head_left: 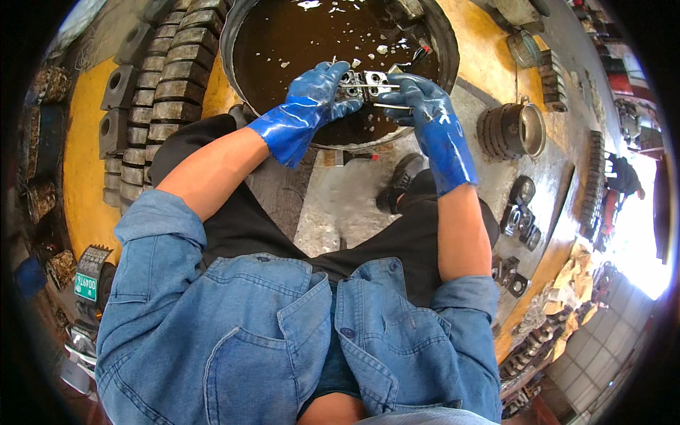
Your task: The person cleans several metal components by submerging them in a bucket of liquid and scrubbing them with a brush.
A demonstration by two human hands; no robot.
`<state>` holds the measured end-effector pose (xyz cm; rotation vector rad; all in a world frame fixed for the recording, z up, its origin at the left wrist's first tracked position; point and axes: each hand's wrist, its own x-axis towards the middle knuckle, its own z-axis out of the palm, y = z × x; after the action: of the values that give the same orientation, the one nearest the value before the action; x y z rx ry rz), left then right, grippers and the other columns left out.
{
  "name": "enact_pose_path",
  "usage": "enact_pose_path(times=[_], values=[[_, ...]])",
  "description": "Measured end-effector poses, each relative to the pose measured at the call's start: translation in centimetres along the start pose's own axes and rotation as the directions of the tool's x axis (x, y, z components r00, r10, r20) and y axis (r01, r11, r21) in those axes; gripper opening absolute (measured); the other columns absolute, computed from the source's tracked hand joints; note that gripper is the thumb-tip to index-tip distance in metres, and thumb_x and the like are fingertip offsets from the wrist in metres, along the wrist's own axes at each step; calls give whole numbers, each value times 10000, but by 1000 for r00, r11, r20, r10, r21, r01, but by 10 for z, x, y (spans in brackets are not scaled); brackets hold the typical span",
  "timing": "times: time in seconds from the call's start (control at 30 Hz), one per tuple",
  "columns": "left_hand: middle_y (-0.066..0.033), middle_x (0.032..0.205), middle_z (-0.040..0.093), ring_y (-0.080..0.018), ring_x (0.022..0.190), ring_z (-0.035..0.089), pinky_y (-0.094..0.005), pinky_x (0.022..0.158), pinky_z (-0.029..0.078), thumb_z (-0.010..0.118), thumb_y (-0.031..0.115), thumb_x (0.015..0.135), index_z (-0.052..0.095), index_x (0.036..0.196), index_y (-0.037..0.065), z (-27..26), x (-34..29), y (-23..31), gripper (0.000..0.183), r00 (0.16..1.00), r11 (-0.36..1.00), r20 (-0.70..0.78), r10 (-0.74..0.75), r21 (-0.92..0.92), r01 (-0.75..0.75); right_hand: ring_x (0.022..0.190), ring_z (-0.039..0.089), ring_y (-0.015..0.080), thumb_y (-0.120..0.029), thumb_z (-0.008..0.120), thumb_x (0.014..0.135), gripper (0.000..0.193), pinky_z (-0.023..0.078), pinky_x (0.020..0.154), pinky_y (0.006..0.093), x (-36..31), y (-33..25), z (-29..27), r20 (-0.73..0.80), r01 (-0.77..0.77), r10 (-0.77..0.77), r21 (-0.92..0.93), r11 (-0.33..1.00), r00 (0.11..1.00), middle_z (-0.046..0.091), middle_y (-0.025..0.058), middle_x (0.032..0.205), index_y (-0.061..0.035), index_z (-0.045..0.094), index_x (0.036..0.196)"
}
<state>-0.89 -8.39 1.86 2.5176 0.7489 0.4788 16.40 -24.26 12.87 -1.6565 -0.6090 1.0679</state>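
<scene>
**A:** What does my head view show, largest first?

**B:** The tub point(228, 53), round, with brown liquid point(297, 42) inside; beyond its near right edge, a ring point(496, 131); off its left edge, blocks point(179, 92) in rows.

**A:** And the hands?

**B:** I see both in blue gloves over the tub's near side. Left hand point(316, 91): fingers curled, nearly closed, gripping the left end of the part point(374, 80). Right hand point(423, 99): fingers bent, closed about thin rods point(386, 106); whether these are fixed to the part, I cannot tell.

**A:** Where exactly is the part?

**B:** Between the hands, nearer the tub's near edge than its far one. A red-tipped tool point(423, 52) shows just beyond the right hand; held or resting, I cannot tell.

**A:** Which step is this?

**B:** Probably cleaning the part over the liquid. I judge the next move calls for a firm left grip while the right hand works along its faces.
</scene>
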Motion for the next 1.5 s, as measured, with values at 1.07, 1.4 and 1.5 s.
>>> enact_pose_path(times=[1.07, 1.4, 1.5], values=[[-232, 1265, 694, -417, 1157, 687, -485, 995, 556, 864, 514, 820, 577, 1433, 97, -17, 16, 13, 795, 969, 989, 212, -130, 94, 112, 1079, 739, 366, -135, 622, 961, 392, 593, 935, 474, -2, 19, 51, 50, 90, -173, -970, 227, 984, 758, 135, 1200, -247, 710, 1326], [-239, 1217, 703, -411, 1098, 705, -497, 952, 566, 864, 414, 801, 573, 1419, 100, -9, 17, 1, 752, 972, 994, 224, -73, 100, 52, 1164, 711, 394, -402, 654, 1018, 627, 577, 970, 519, -6, 12, 69, 187, 178, 38, -968, 177, 982, 651, 208, 1410, -178, 455, 1569], [-240, 1209, 704, -406, 1079, 711, -496, 937, 574, 850, 414, 817, 586, 1409, 97, -1, 16, -4, 722, 984, 994, 170, -57, 101, 40, 1170, 711, 406, -422, 697, 990, 763, 567, 981, 530, -14, 15, 81, 175, 174, 65, -985, 9, 982, 627, 233, 1425, -159, 365, 1624]])
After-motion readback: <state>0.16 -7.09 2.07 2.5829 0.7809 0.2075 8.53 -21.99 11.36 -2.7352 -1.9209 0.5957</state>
